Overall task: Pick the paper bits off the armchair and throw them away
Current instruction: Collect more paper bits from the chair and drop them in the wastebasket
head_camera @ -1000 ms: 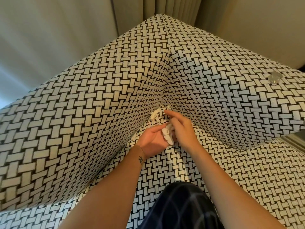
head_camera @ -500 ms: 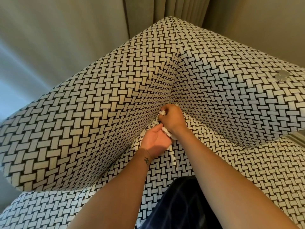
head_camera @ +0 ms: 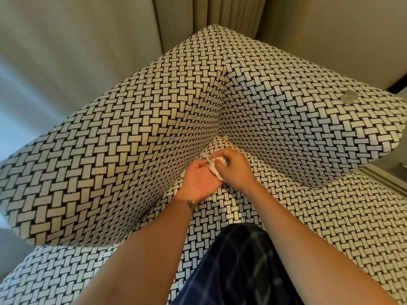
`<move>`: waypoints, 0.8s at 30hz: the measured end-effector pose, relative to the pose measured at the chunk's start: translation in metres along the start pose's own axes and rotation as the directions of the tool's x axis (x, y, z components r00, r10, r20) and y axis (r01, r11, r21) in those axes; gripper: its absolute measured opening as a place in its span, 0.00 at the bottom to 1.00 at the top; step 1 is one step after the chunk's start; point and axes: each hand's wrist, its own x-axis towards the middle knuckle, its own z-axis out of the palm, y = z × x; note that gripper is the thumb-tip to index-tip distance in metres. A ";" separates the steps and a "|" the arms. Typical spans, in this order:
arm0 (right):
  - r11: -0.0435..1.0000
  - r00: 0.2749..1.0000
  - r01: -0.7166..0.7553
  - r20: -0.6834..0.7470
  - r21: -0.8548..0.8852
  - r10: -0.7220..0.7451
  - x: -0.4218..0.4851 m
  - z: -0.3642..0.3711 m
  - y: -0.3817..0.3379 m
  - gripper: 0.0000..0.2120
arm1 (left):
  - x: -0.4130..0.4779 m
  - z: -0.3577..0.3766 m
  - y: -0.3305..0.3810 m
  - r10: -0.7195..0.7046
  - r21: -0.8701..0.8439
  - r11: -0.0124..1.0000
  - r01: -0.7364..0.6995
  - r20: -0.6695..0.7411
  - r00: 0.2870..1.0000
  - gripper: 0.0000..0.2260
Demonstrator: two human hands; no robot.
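The armchair [head_camera: 136,139] has a black-and-white woven cover. Both hands meet low on the seat, near the corner where back and side panel join. My left hand [head_camera: 199,180] lies palm up and cups a small wad of white paper bits [head_camera: 215,172]. Over its fingers my right hand [head_camera: 236,170] curls, pinching another white paper bit [head_camera: 221,160] against the wad. A thin paper scrap [head_camera: 204,155] sticks out at the crease just left of the hands. A pale speck [head_camera: 223,138] sits deeper in the corner. On the right armrest lies a grey crumpled bit [head_camera: 349,96].
Beige curtains [head_camera: 231,12] and a wall stand behind the chair back. My knee in dark checked cloth [head_camera: 237,267] rests on the seat cushion [head_camera: 319,216] between my forearms. A strip of floor shows at the far right.
My right hand reached into the corner crease, closed on a paper bit there, then drew back onto my left palm. The white piece seen in the crease earlier is gone from there.
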 end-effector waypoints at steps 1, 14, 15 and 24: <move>0.999 0.999 0.034 0.014 -0.041 -0.034 -0.004 -0.002 -0.001 0.09 | -0.002 0.001 0.000 0.014 0.008 1.000 -0.014 -0.037 0.999 0.21; 0.999 0.996 -0.042 -0.080 0.001 0.042 -0.077 -0.041 -0.032 0.17 | -0.025 0.059 -0.039 0.029 0.226 0.974 0.018 -0.203 0.979 0.19; 0.999 0.995 -0.048 -0.083 0.022 0.050 -0.085 -0.047 -0.033 0.18 | -0.026 0.064 -0.045 0.015 0.241 0.970 0.030 -0.184 0.983 0.17; 0.999 0.932 -0.028 -0.362 -0.041 0.012 -0.177 -0.123 -0.030 0.14 | -0.052 0.133 -0.136 -0.203 0.368 0.912 0.183 0.015 0.979 0.09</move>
